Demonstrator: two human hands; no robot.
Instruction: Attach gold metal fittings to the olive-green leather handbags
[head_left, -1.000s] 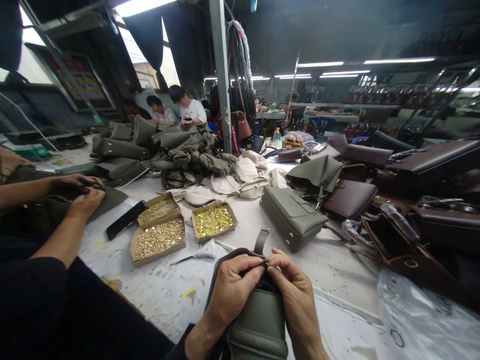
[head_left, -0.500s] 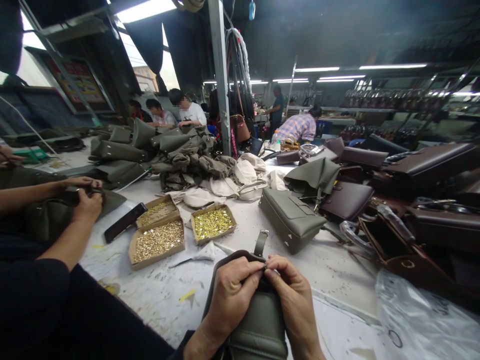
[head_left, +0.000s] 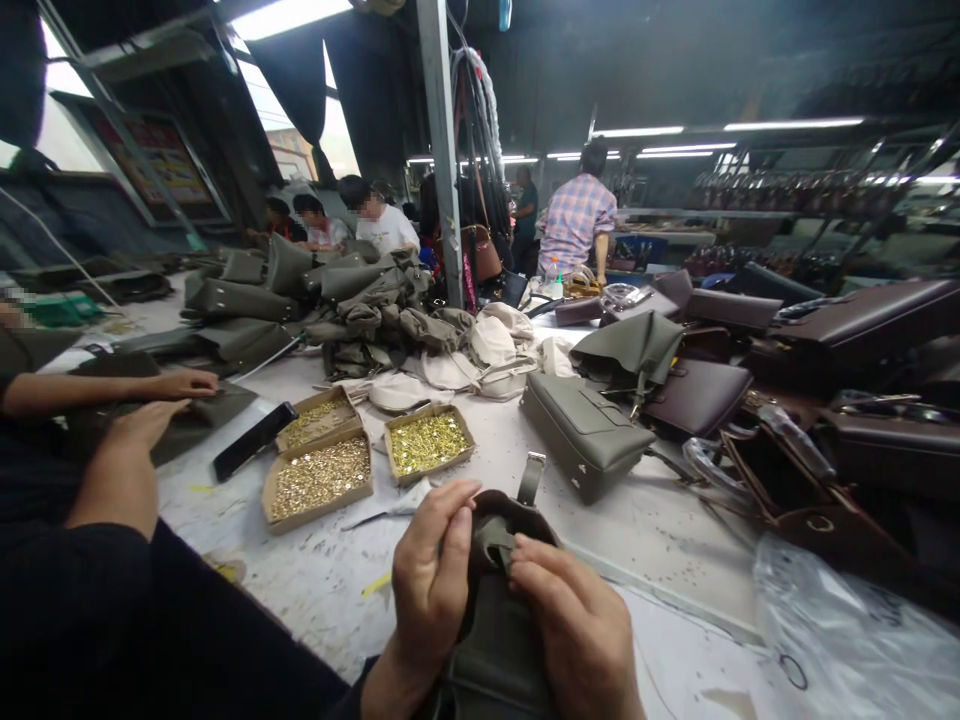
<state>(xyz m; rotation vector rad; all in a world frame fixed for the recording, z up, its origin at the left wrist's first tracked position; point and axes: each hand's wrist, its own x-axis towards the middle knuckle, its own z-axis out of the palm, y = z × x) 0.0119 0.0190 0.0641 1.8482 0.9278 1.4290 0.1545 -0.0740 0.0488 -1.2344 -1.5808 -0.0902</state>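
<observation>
In front of me is a dark olive leather bag [head_left: 499,645], its top opening toward the far side. My left hand [head_left: 431,570] closes on the left rim of that opening, thumb against fingers. On the opposite side my right hand [head_left: 574,615] is closed on the bag's edge, fingertips by a folded leather tab [head_left: 495,545] inside the opening. A short strap with a metal end [head_left: 531,478] sticks up behind the rim. Whether the fingers also hold a small part is hidden.
Cardboard trays of gold hardware [head_left: 319,478] and yellowish pieces [head_left: 427,443] stand ahead-left, beside a black phone [head_left: 253,440]. A co-worker's hands [head_left: 146,425] rest over olive leather at left. An olive bag [head_left: 585,435], brown bags [head_left: 847,450] and clear plastic [head_left: 847,620] lie right.
My hands have moved apart from their pinch together at the rim, the left going left, and the opening shows more. The co-worker's hands have flattened. A person in plaid has straightened up.
</observation>
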